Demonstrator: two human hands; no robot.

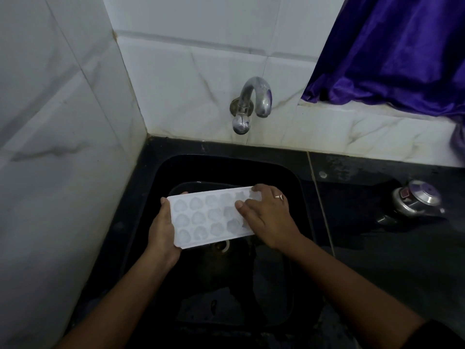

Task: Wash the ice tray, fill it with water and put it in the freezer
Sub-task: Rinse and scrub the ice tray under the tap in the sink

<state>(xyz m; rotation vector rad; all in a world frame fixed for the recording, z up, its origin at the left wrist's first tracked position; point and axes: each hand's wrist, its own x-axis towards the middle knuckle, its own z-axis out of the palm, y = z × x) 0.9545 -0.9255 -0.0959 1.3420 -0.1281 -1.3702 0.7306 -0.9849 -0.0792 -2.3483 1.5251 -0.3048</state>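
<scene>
Nearest to the camera, two forearms reach forward over the black sink (pixel 297 197). The left hand (pixel 163 235) is closed around the short end of the ice tray (pixel 208 216) at about 9 o'clock, the thumb on the rim and the fingers under it. The right hand (pixel 266 217) lies flat and open on the tray at 3 o'clock, the fingertips pressing into the cells. The white tray is held above the sink basin, almost level, cells up. Beyond it, at 12 o'clock, the tap (pixel 254 102) comes out of the tiled wall, and no water is running. I judge that the washing step is in hand; the next move probably needs the tap opened and the tray brought under it
</scene>
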